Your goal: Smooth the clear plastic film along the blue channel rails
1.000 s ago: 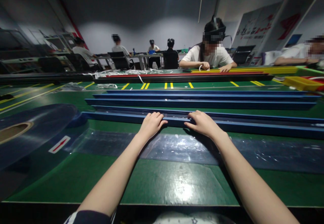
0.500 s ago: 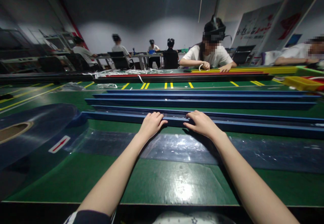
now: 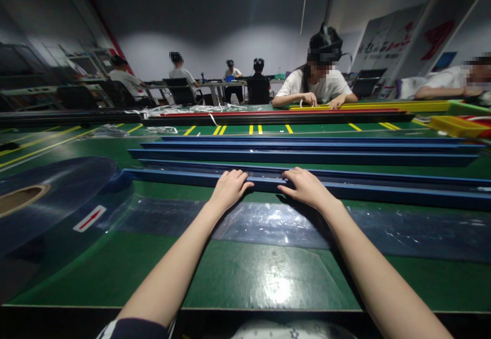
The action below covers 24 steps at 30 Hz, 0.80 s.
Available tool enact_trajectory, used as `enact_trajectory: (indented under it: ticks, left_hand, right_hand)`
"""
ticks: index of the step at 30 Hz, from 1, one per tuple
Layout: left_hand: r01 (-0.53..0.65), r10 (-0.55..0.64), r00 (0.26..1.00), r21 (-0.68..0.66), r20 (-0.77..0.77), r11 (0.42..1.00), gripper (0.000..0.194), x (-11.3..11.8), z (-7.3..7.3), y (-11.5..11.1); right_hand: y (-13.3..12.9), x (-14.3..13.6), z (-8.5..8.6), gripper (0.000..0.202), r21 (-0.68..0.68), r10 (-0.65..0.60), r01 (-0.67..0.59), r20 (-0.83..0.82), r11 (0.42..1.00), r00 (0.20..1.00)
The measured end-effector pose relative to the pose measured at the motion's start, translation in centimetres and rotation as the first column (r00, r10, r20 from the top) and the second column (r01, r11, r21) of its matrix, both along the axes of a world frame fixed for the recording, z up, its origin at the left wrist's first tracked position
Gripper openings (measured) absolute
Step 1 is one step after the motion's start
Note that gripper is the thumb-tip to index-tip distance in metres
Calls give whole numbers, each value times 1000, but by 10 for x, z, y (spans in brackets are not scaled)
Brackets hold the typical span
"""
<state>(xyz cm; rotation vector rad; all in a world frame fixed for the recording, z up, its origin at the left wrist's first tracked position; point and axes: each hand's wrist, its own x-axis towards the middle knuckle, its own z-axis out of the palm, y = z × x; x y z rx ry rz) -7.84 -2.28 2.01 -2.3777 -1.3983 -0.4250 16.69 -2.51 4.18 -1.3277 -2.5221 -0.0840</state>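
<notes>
A long blue channel profile (image 3: 383, 188) lies across the green table (image 3: 245, 283) just ahead of me. My left hand (image 3: 231, 188) grips its near wall, fingers over the top and thumb at the front. To the right, my right hand (image 3: 305, 186) holds the same profile in a like way, with a short gap between the hands. Nearer to me a flat strip of clear film (image 3: 268, 221) runs sideways beneath my forearms. It joins a big roll of clear film (image 3: 76, 175) at the left, which carries a red arrow label (image 3: 90, 218).
Further blue profiles (image 3: 307, 156) lie parallel behind. Beyond them are black and red profiles (image 3: 276, 117), a yellow profile (image 3: 422, 106) and a yellow tray (image 3: 456, 125). Across the table a person (image 3: 318, 81) handles a white strip; another person's arm shows at the right edge.
My hands and the blue profile have stayed in place. Across the table, the person's hands have shifted slightly.
</notes>
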Motion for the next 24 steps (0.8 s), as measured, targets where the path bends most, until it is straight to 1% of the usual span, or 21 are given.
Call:
enact_trajectory:
  ticks: [4, 13, 19, 24]
  left_hand:
    - [10, -10, 1000, -8, 19, 1000, 28, 0, -1, 0]
    - [-3, 3, 1000, 11, -23, 1000, 30, 0, -2, 1]
    - [7, -7, 1000, -6, 8, 1000, 29, 0, -1, 1]
    - [6, -6, 1000, -8, 11, 1000, 29, 0, -1, 0]
  right_hand:
    - [0, 0, 0, 31, -5, -1, 1, -15, 1000, 1000]
    - [2, 0, -3, 33, 0, -1, 1, 7, 1000, 1000]
    - [0, -1, -2, 33, 11, -10, 10, 6, 1000, 1000]
    - [1, -1, -4, 34, 2, -3, 3, -3, 1000, 1000]
